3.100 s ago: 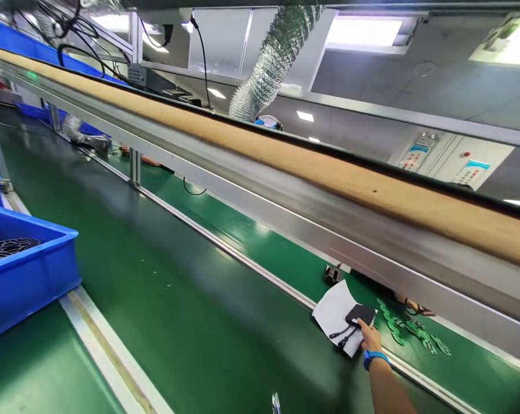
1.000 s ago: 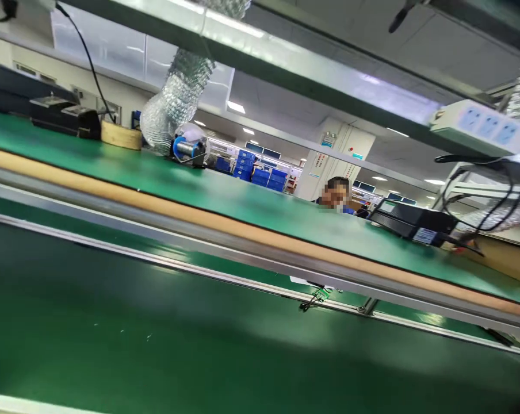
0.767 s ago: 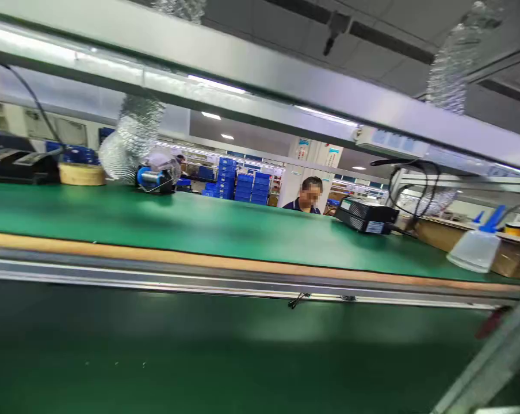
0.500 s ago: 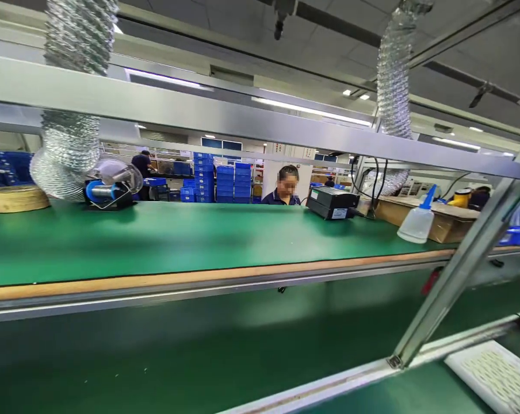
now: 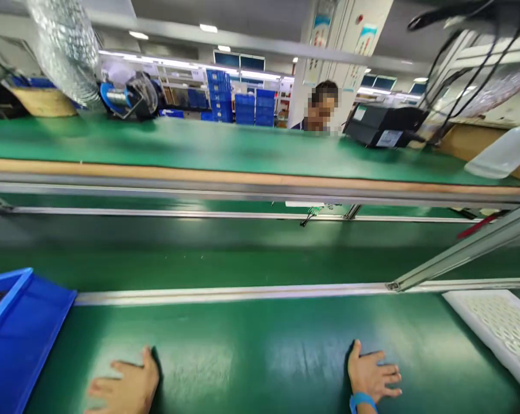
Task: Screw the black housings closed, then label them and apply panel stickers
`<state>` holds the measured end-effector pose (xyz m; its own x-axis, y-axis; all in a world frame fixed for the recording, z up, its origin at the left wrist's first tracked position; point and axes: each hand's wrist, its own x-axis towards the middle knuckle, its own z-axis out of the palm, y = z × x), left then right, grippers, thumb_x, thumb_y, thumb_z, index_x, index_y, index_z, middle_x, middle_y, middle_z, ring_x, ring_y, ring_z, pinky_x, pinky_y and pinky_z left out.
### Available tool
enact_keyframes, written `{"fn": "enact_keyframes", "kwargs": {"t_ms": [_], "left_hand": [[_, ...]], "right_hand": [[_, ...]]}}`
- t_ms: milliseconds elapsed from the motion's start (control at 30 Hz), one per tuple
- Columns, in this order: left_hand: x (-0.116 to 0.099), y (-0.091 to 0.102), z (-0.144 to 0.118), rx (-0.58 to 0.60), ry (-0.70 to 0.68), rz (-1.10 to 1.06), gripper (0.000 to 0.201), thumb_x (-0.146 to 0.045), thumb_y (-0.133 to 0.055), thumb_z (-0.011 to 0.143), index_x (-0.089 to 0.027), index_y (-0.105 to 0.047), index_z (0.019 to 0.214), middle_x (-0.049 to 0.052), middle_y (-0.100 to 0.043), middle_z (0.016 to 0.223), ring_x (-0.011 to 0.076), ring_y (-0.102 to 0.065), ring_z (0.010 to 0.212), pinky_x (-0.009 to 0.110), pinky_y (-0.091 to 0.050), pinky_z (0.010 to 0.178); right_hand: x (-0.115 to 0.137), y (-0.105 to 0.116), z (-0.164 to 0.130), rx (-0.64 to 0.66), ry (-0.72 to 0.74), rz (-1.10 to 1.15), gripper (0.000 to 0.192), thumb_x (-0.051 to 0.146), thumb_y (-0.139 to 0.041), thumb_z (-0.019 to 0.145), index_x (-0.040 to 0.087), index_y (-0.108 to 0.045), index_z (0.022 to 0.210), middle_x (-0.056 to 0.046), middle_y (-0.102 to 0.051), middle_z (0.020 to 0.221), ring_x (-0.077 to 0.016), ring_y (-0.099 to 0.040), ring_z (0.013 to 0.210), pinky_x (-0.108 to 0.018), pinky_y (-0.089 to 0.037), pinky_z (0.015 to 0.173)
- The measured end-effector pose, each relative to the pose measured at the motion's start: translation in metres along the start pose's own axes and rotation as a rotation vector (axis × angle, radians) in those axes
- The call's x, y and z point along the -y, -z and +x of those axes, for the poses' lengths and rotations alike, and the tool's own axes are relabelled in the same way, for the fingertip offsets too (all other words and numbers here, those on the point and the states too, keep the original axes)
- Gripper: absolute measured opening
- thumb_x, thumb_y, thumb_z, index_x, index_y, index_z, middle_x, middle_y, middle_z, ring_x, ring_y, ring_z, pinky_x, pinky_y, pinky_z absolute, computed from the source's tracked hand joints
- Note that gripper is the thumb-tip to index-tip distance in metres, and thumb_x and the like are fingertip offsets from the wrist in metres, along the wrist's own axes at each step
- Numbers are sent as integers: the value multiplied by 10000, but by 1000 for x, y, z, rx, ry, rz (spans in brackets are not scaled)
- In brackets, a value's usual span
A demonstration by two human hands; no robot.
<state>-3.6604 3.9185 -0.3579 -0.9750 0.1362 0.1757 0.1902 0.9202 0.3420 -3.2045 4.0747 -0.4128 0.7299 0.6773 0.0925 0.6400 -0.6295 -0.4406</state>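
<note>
Both hands are over the green work surface (image 5: 251, 351) with nothing in them. At the lower left, my left hand (image 5: 128, 384) has its fingers spread, to the right of a blue plastic bin (image 5: 35, 322). My right hand (image 5: 372, 374) is at the lower right, fingers apart, with a blue wristband (image 5: 362, 401) round its wrist. Further right lies a white tray (image 5: 484, 319) with rows of small slots or parts. Dark items, too blurred to name, show inside the blue bin.
A raised green shelf (image 5: 243, 146) runs across the back. On it are a wire spool (image 5: 117, 98), a black box-shaped device (image 5: 378, 123) and a translucent bottle (image 5: 501, 152). A slanted metal post (image 5: 462, 247) stands at right. A person (image 5: 322, 109) is beyond the shelf.
The view has tilted down, and the shelf sits higher in the picture. Both my hands and the blue bin have come into sight; the white tray shows more fully.
</note>
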Motion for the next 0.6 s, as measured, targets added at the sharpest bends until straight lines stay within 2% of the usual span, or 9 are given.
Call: {"fn": "enact_keyframes", "kwargs": {"t_ms": [33,133,267,467,600], "left_hand": [[6,-7,1,-31,30,14,708,-474,-329,949,53,-380,1418,369,-231,1521,473,-189,1442,723,-179,1085],[13,-21,6,-25,32,39,766,-495,-394,894,58,-371,1424,382,-230,1516,460,-169,1455,701,-158,1100],[10,-21,8,28,22,92,770,-476,-387,918,92,-331,1435,419,-243,1484,485,-170,1445,703,-147,1097],[12,-26,5,28,26,214,742,-491,-392,939,35,-336,1460,374,-274,1502,447,-209,1448,662,-173,1113],[16,-33,7,7,30,259,736,-507,-398,936,4,-351,1463,348,-338,1483,420,-255,1437,634,-201,1116]], "right_hand": [[-1,-1,2,15,0,-22,812,557,-363,907,-89,-392,1397,-417,-229,1480,-532,-159,1427,-743,-172,1079],[-2,-3,7,39,-9,-72,806,541,-343,907,-67,-348,1436,-407,-208,1500,-522,-149,1434,-748,-179,1064],[-2,0,9,75,-18,-119,814,532,-353,908,-71,-317,1453,-411,-204,1503,-491,-133,1452,-711,-153,1104],[2,12,8,129,-72,-163,870,583,-308,886,-39,-272,1494,-363,-145,1549,-446,-69,1485,-636,-87,1171],[3,12,18,207,-144,-186,883,507,-417,818,54,-202,1545,-313,-84,1579,-388,-2,1502,-595,-47,1193]]}}
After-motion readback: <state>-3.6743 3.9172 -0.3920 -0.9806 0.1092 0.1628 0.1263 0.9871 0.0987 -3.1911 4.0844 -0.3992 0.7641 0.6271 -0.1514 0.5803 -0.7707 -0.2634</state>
